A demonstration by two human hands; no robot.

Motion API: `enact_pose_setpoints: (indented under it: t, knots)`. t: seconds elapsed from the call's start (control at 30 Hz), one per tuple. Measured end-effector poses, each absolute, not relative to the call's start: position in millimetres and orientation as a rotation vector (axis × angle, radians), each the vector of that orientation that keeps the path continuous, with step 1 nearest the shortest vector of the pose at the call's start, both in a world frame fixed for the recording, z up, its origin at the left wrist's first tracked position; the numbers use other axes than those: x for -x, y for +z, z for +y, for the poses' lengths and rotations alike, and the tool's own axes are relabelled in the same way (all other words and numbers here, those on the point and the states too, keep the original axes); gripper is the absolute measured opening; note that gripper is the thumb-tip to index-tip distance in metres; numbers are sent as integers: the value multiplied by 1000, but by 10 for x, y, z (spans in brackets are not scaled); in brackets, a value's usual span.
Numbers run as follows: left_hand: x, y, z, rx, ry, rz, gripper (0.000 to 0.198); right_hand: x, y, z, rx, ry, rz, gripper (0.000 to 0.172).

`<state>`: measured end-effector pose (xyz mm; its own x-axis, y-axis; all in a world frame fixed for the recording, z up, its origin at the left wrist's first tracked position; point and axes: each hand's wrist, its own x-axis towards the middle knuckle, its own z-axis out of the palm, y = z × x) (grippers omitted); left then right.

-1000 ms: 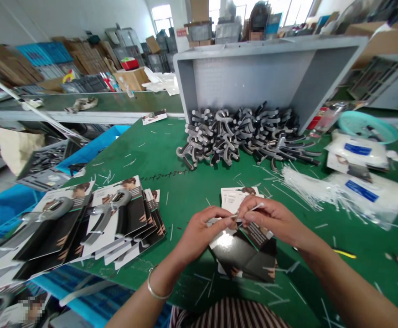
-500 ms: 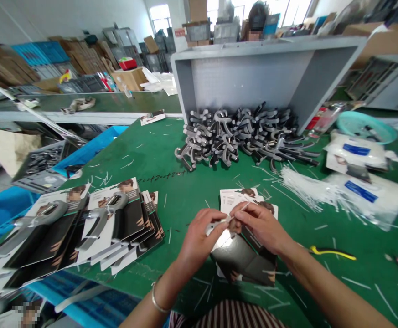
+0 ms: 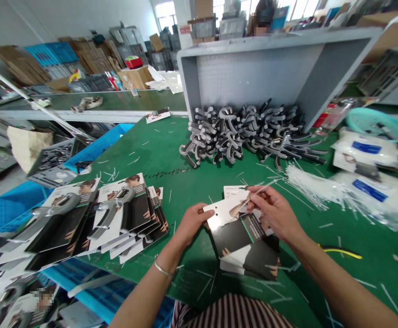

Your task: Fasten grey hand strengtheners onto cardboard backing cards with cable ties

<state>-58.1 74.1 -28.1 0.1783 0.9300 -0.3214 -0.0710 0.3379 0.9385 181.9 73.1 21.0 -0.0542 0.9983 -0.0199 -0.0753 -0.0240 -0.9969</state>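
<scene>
Okay, my L hand (image 3: pixel 192 222) pinches light, stiff white card (image 3: pixel 219 213) at its 9 o'clock edge, good hold; R fingers (image 3: pixel 253 193) clenched on flimsy plastic tie (image 3: pixel 263 186).

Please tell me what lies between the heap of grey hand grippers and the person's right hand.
In the head view, the green work mat lies there, strewn with thin white plastic offcuts.
</scene>
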Motion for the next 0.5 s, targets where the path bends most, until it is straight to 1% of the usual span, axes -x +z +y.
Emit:
enact_pose_setpoints:
  t: [0.07,0.27,0.37,0.5]
  knots:
    - [625,-284,865,-967,829,1116,33,-1706,239,849,1137,1241,-1281,20]
    - [692,-416,796,-933,808,1096,37,-1410,-37,1088,1157,1028,-1723,24]
    - [676,-414,731,-909,851,1104,38,-1389,-141,1065,1177,982,-1804,23]
    - [636,-376,747,-926,911,1125,35,-1437,-138,979,1166,929,-1872,22]
